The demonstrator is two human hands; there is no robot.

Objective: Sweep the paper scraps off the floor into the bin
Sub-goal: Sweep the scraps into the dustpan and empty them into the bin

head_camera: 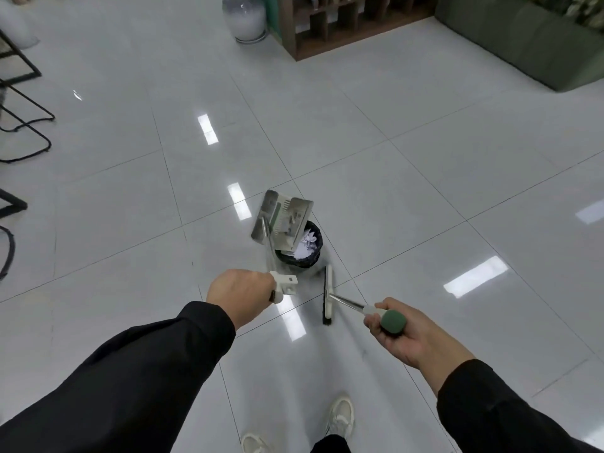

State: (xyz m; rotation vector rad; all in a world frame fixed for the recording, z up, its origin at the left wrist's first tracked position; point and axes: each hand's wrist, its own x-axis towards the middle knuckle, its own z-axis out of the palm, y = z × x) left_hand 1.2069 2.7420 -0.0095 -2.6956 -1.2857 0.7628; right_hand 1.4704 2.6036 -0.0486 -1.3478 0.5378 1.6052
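My left hand (240, 291) grips the top of a long-handled dustpan (282, 222), whose pale pan is tilted over a small black bin (312, 256). White paper scraps (307, 245) lie inside the bin, and a few bits cling to the pan. My right hand (402, 331) holds the green grip of a broom (327, 294). The broom's narrow head stands on the floor just to the right of the bin and nearer me.
Glossy grey floor tiles (425, 178) spread all round. Black metal chair legs (23, 125) stand at the left. A white vase (245, 18), a wooden shelf unit (343, 24) and a green sofa (529, 37) line the far side. My shoes (341, 416) are at the bottom.
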